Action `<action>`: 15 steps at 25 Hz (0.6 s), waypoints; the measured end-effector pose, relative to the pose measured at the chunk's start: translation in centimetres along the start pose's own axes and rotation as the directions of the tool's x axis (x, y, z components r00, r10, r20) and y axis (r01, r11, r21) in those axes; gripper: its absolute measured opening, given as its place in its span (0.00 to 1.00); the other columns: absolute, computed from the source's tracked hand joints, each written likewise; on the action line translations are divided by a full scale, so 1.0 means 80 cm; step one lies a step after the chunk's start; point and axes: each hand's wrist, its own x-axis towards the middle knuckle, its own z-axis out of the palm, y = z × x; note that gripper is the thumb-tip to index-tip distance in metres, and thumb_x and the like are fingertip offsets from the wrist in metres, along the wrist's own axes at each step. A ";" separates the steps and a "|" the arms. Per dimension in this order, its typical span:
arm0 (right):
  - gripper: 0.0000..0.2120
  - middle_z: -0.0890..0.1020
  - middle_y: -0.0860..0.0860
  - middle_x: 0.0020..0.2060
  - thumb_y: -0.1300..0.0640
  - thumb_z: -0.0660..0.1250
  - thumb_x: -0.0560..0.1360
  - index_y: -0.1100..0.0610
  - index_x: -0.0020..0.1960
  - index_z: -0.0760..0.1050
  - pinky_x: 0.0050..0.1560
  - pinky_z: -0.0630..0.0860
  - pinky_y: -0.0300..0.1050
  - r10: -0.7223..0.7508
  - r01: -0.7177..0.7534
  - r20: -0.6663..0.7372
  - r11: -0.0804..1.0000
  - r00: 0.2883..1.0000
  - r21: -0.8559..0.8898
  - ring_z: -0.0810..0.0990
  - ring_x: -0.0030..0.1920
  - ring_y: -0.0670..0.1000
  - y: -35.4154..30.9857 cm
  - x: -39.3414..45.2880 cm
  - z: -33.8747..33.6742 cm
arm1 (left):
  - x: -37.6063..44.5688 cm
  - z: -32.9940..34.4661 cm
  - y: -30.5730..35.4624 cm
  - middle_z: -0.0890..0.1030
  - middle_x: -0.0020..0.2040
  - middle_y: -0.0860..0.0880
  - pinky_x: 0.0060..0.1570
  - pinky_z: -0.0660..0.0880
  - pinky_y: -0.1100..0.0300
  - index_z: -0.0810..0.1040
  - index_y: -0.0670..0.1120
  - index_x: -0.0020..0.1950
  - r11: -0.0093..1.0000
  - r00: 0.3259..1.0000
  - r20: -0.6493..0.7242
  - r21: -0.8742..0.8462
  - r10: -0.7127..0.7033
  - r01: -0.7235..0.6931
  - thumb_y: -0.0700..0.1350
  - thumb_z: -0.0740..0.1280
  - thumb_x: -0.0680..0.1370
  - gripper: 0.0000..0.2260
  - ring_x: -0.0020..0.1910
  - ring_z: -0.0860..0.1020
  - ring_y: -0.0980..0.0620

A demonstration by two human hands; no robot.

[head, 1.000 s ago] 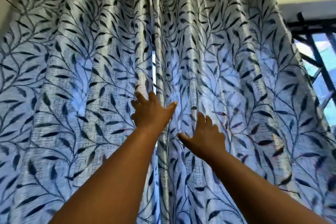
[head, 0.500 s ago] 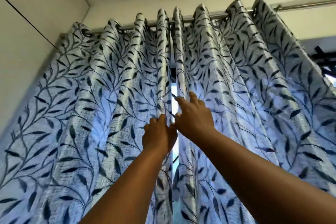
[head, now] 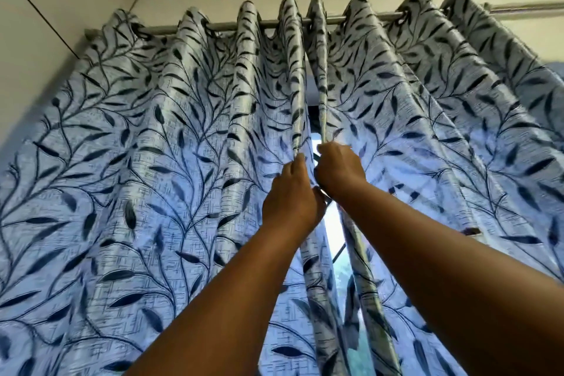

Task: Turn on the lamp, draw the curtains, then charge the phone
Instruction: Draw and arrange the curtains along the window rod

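Centre of frame: left hand [head: 291, 201] pinches left curtain panel [head: 146, 177] edge, right hand [head: 338, 172] grips right curtain panel [head: 427, 131] edge. Risk: uneven tug leaves daylight gap [head: 331, 232] open or jams eyelets on curtain rod [head: 518, 7].

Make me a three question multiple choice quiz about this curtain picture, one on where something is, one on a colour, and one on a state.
1. Where does the left hand grip?
A. the inner edge of the left curtain panel
B. the curtain rod
C. the wall

2. What colour are the leaves printed on the curtains?
A. red
B. dark blue
C. yellow

3. How do the two panels stand below the hands?
A. fully overlapped
B. taken off the rod
C. a narrow gap between them

Answers: 1 A, its fingers pinch that panel's edge fold. 2 B, dark blue leaves on pale fabric. 3 C, daylight shows beside the right curtain panel, under the right hand.
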 end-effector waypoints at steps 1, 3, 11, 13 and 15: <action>0.07 0.79 0.60 0.48 0.65 0.60 0.75 0.62 0.50 0.76 0.41 0.68 0.45 -0.001 0.001 0.018 0.999 1.000 0.033 0.78 0.50 0.61 -0.009 0.003 0.005 | 0.000 -0.001 -0.002 0.64 0.73 0.44 0.57 0.70 0.47 0.52 0.46 0.77 1.000 1.000 -0.001 -0.006 0.015 -0.015 0.50 0.63 0.77 0.32 0.67 0.68 0.41; 0.11 0.80 0.61 0.50 0.61 0.59 0.77 0.60 0.54 0.78 0.41 0.67 0.45 -0.039 0.036 0.044 0.998 0.998 0.052 0.77 0.46 0.59 -0.032 0.012 0.021 | 0.002 -0.001 -0.017 0.68 0.69 0.43 0.55 0.73 0.46 0.53 0.46 0.77 0.997 0.999 -0.021 -0.073 0.026 -0.027 0.49 0.63 0.77 0.32 0.63 0.71 0.41; 0.09 0.80 0.57 0.42 0.62 0.62 0.74 0.58 0.48 0.81 0.44 0.74 0.45 -0.234 0.227 0.064 0.968 0.970 0.104 0.79 0.45 0.57 -0.106 0.032 0.035 | -0.003 -0.031 -0.063 0.73 0.64 0.42 0.52 0.74 0.43 0.55 0.43 0.75 0.919 0.980 -0.198 -0.388 -0.010 -0.069 0.47 0.62 0.77 0.29 0.58 0.75 0.40; 0.10 0.81 0.59 0.41 0.66 0.62 0.70 0.61 0.46 0.81 0.43 0.76 0.47 -0.283 0.274 0.066 0.954 0.957 0.123 0.78 0.43 0.57 -0.133 0.032 0.043 | 0.000 -0.037 -0.081 0.75 0.62 0.42 0.49 0.75 0.43 0.60 0.43 0.73 0.903 0.965 -0.251 -0.428 -0.074 -0.042 0.47 0.62 0.77 0.26 0.56 0.76 0.40; 0.09 0.80 0.58 0.39 0.67 0.62 0.68 0.62 0.44 0.80 0.40 0.76 0.45 -0.281 0.269 0.080 0.953 0.956 0.136 0.78 0.43 0.59 -0.148 0.031 0.051 | -0.001 -0.039 -0.095 0.74 0.64 0.42 0.51 0.74 0.43 0.61 0.44 0.73 0.913 0.959 -0.254 -0.408 -0.123 0.009 0.49 0.62 0.78 0.25 0.58 0.76 0.39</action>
